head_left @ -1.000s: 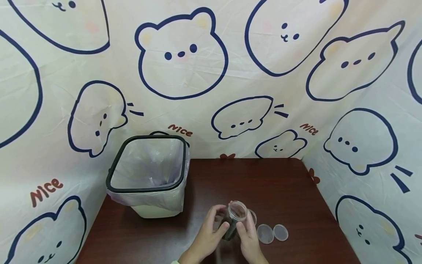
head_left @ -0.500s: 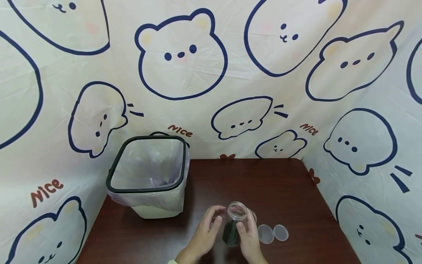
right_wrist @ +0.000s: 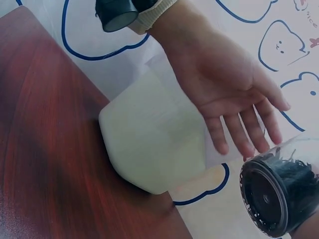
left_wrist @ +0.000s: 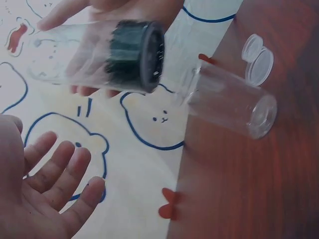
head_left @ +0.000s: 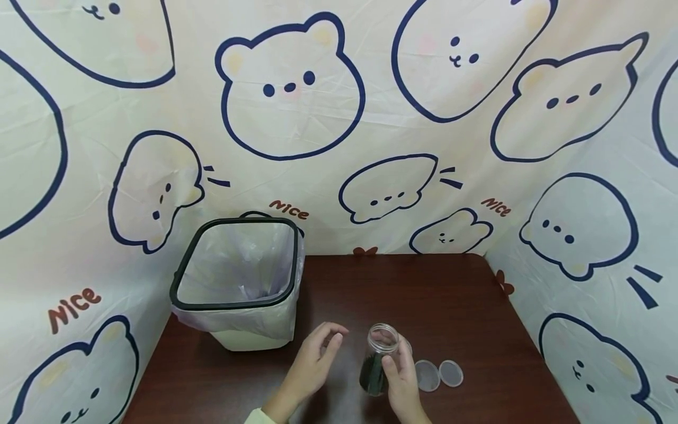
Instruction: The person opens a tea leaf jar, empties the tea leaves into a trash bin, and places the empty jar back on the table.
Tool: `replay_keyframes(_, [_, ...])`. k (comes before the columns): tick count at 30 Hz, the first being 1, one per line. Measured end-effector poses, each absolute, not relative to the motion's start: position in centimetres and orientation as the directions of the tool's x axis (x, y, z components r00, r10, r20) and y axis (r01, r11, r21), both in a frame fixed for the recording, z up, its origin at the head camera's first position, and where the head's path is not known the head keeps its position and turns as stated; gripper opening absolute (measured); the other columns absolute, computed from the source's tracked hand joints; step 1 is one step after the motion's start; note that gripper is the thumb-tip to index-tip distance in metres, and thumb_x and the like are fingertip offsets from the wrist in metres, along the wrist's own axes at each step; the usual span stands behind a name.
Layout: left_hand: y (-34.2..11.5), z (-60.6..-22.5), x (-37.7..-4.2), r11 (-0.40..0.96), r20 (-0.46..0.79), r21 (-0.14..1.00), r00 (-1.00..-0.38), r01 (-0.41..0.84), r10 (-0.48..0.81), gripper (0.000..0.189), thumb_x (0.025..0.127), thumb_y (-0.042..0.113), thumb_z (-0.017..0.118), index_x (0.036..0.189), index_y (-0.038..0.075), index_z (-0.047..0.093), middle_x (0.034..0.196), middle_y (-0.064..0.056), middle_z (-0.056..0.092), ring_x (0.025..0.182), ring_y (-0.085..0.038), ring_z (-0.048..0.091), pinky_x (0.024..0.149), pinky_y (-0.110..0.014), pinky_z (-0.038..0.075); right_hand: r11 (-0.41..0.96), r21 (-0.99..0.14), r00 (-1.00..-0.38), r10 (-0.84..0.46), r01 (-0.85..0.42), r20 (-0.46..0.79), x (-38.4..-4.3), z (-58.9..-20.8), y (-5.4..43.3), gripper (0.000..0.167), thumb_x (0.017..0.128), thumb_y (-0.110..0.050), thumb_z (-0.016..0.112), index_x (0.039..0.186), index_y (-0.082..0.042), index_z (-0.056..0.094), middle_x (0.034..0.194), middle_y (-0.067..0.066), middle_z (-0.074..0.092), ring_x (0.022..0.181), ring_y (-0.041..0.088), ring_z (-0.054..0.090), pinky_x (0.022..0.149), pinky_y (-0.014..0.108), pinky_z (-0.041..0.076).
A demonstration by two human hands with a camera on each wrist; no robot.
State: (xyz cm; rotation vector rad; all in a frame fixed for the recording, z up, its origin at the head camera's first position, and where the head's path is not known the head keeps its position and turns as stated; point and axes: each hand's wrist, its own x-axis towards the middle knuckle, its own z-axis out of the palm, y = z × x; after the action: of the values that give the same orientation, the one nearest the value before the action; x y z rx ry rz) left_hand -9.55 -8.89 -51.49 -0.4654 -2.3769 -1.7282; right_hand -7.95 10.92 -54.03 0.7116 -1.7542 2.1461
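My right hand (head_left: pixel 405 380) grips a clear plastic jar (head_left: pixel 375 374) around its right side. The jar stands tilted with its mouth up and uncovered. Dark green, shredded dry stuff (right_wrist: pixel 299 186) fills its lower part. To the left of the jar, my left hand (head_left: pixel 312 359) is apart from it, fingers loosely bent and holding nothing; the left wrist view shows its spread fingers (left_wrist: pixel 75 169). A second clear jar (left_wrist: pixel 234 102), with nothing visible inside, stands on the table behind my right hand. Two round, translucent lids (head_left: pixel 426 376) lie flat to its right.
A pale bin (head_left: pixel 251 338) with a dark rim and a plastic liner stands at the table's left back. The brown table (head_left: pixel 434 300) meets cloth walls (head_left: pixel 291 118) printed with cartoon animals at the back and sides.
My left hand has let go of the jar and moved left and down, away from it. My right hand still grips the jar, nearly in place.
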Motion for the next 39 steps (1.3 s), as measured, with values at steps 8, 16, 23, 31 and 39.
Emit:
replay_keyframes(8, [-10.8, -49.0, -9.1, 0.234, 0.316, 0.908, -0.934, 0.349, 0.168, 0.013, 0.105, 0.015, 0.056, 0.11, 0.018, 0.068, 0.107, 0.0, 0.069, 0.091, -0.018, 0.068, 0.077, -0.031, 0.055, -0.169, -0.866, -0.87, -0.078, -0.47, 0.487, -7.9, -54.1, 11.1, 0.042, 0.109, -0.013, 0.045, 0.139, 0.016, 0.038, 0.135, 0.004, 0.055, 0.126, 0.013, 0.053, 0.104, 0.024, 0.042])
replay_keyframes(16, [-14.2, -47.9, -9.2, 0.336, 0.442, 0.828, -0.891, 0.449, 0.102, 0.015, 0.102, 0.006, 0.06, 0.109, 0.016, 0.068, 0.103, 0.006, 0.068, 0.091, -0.009, 0.066, 0.077, -0.028, 0.054, -0.189, -0.841, -0.839, -0.116, -0.507, 0.531, -8.0, -54.4, 11.3, 0.041, 0.109, -0.01, 0.042, 0.14, 0.017, 0.037, 0.136, 0.005, 0.054, 0.128, 0.014, 0.053, 0.106, 0.024, 0.041])
replay_keyframes(23, [-16.8, -47.2, -9.2, 0.383, 0.434, 0.829, -0.901, 0.408, 0.02, 0.014, 0.102, 0.004, 0.059, 0.108, 0.012, 0.069, 0.1, 0.005, 0.07, 0.089, -0.009, 0.065, 0.076, -0.027, 0.054, -0.215, -0.829, -0.823, -0.144, -0.516, 0.55, -8.1, -54.2, 11.4, 0.041, 0.11, -0.008, 0.04, 0.14, 0.018, 0.035, 0.137, 0.006, 0.056, 0.129, 0.015, 0.053, 0.107, 0.024, 0.041])
replay_keyframes(31, [-18.1, -46.3, -8.9, 0.391, 0.467, 0.817, -0.884, 0.424, -0.015, 0.014, 0.102, 0.001, 0.056, 0.107, 0.005, 0.069, 0.093, -0.004, 0.072, 0.081, -0.016, 0.068, 0.074, -0.021, 0.051, -0.227, -0.829, -0.825, -0.141, -0.512, 0.548, -8.3, -54.2, 11.5, 0.041, 0.109, -0.008, 0.041, 0.139, 0.02, 0.035, 0.136, 0.005, 0.058, 0.128, 0.014, 0.054, 0.106, 0.024, 0.042])
replay_keyframes(39, [-19.9, -45.3, -8.7, 0.445, 0.542, 0.789, -0.822, 0.424, -0.178, 0.02, 0.098, -0.007, 0.059, 0.102, 0.008, 0.072, 0.087, -0.004, 0.073, 0.075, -0.007, 0.066, 0.068, -0.017, 0.048, -0.232, -0.822, -0.817, -0.144, -0.521, 0.558, -8.4, -54.4, 11.6, 0.041, 0.109, -0.009, 0.041, 0.139, 0.02, 0.035, 0.137, 0.005, 0.056, 0.128, 0.014, 0.054, 0.106, 0.024, 0.042])
